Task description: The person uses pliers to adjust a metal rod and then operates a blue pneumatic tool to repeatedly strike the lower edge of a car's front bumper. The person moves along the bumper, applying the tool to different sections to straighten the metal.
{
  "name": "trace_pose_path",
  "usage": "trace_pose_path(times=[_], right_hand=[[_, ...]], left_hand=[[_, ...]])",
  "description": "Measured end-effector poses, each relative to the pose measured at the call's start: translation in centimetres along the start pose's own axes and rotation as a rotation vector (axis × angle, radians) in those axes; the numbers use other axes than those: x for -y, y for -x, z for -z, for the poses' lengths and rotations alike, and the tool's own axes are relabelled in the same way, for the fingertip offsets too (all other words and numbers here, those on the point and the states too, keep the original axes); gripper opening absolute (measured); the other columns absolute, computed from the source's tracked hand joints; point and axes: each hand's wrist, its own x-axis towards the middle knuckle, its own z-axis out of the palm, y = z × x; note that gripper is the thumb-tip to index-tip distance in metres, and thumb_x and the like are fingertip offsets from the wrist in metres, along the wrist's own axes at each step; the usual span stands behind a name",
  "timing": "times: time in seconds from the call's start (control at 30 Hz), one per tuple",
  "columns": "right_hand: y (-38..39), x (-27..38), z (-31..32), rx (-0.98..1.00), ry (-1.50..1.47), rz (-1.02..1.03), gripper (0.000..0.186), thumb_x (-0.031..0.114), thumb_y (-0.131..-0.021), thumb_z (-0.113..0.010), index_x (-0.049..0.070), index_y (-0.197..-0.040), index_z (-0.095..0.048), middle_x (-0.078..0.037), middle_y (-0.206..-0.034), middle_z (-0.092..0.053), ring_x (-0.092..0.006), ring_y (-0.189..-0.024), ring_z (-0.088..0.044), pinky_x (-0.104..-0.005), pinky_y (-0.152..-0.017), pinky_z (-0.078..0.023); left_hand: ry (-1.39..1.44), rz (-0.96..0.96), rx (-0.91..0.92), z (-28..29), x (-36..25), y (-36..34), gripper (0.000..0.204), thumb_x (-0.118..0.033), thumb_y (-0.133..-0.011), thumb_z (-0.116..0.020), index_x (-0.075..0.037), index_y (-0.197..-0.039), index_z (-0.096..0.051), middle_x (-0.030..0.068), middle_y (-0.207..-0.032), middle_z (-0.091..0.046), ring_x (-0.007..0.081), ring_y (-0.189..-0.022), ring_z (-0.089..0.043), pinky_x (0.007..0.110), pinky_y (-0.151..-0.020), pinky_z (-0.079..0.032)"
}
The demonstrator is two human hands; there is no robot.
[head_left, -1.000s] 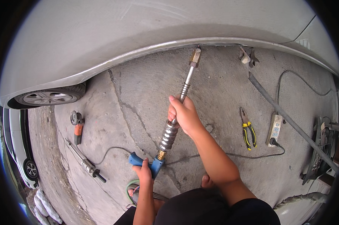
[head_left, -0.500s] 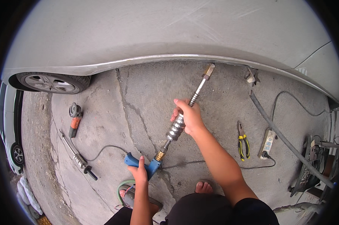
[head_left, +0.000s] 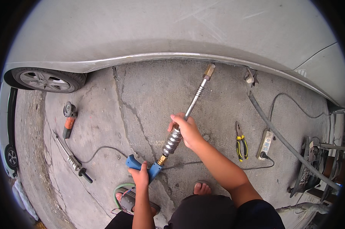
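Note:
A slide hammer dent puller [head_left: 195, 100] slants up and away in front of me, with a blue pistol grip [head_left: 154, 172], a brass fitting and a chrome shaft. My left hand [head_left: 140, 176] is closed round the blue grip. Further up, my right hand [head_left: 187, 130] wraps the upper end of the ribbed chrome weight [head_left: 171, 141], which sits low on the shaft near the brass fitting. The brass tip [head_left: 209, 71] reaches the lower sill [head_left: 172, 55] of a silver car; whether it touches cannot be made out.
An orange angle grinder [head_left: 69, 120] and a second slide hammer [head_left: 74, 162] lie left. On the right are yellow-black pliers [head_left: 241, 143], a power strip [head_left: 265, 144] and a thick cable [head_left: 275, 131] with a clamp [head_left: 250, 78] at the sill. A green hose loops by my left foot.
My right hand has drawn the chrome weight down the shaft toward the blue grip, baring more shaft above it. My left hand keeps its hold. The whole view has shifted slightly.

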Motion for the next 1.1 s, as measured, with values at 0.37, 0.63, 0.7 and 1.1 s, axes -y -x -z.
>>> trace_pose_path(times=[0.37, 0.63, 0.7, 1.1], right_hand=[[-2.3, 2.9, 1.6, 0.276, -0.487, -0.148, 0.050, 0.042, -0.097, -0.047, 0.020, -0.057, -0.025, 0.007, -0.048, -0.017, -0.0109, -0.042, -0.018, -0.0301, -0.045, -0.025], [-2.0, 1.8, 2.3, 0.438, -0.533, -0.054, 0.046, 0.038, -0.096, -0.046, 0.020, -0.060, -0.024, 0.007, -0.049, -0.016, -0.0100, -0.041, -0.014, -0.0298, -0.043, -0.022], [-1.2, 2.7, -0.2, 0.012, -0.395, -0.080, 0.044, 0.036, -0.095, -0.051, 0.020, -0.062, -0.026, 0.007, -0.051, -0.017, -0.0103, -0.042, -0.017, -0.0297, -0.045, -0.023], [5.2, -4.5, 3.9, -0.547, -0.461, -0.139, 0.040, 0.031, -0.090, -0.058, 0.019, -0.066, -0.029, 0.004, -0.053, -0.022, -0.0122, -0.046, -0.024, -0.0319, -0.052, -0.028]], left_hand=[[-0.198, -0.011, -0.063, 0.7, -2.0, 2.1, 0.070, -0.037, -0.082, -0.072, 0.008, -0.118, -0.033, 0.0343, -0.105, -0.059, 0.0456, -0.098, -0.061, 0.047, -0.089, -0.047], [-0.253, 0.097, 0.019, 1.4, -3.1, 3.0, 0.089, -0.047, -0.081, -0.068, 0.010, -0.133, -0.023, 0.0350, -0.108, -0.063, 0.0497, -0.101, -0.062, 0.050, -0.091, -0.047], [-0.286, 0.108, -0.032, 1.4, -2.0, 2.5, 0.089, -0.047, -0.081, -0.068, 0.011, -0.133, -0.023, 0.0346, -0.109, -0.063, 0.0488, -0.102, -0.063, 0.049, -0.090, -0.047], [-0.495, 0.123, -0.023, 4.0, -0.2, 2.2, 0.087, -0.050, -0.082, -0.065, 0.009, -0.132, -0.026, 0.0317, -0.101, -0.066, 0.0470, -0.096, -0.065, 0.050, -0.084, -0.050]])
